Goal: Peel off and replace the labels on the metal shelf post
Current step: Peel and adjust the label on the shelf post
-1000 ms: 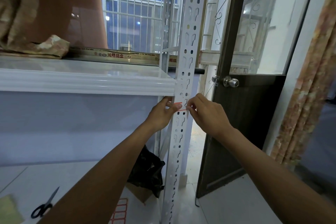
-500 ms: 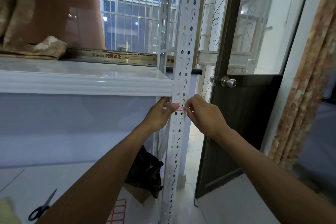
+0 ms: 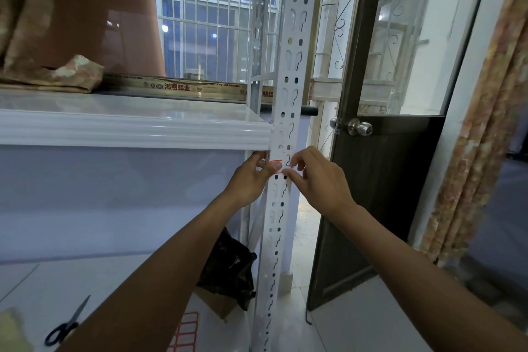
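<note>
A white perforated metal shelf post runs from floor to top of view. A small white label with a red border lies across the post just under the white shelf. My left hand reaches in from the left, its thumb pressing on the label's left end. My right hand comes from the right and pinches the label's right end between thumb and forefinger. A sheet of red-bordered labels lies on the lower shelf surface.
Black scissors lie at the lower left. A black bag sits behind the post near the floor. A dark door with a metal knob stands open on the right, and a patterned curtain hangs at the far right.
Both hands stay at the label on the post; the right fingers have shifted slightly along its right end. The view has drifted a little.
</note>
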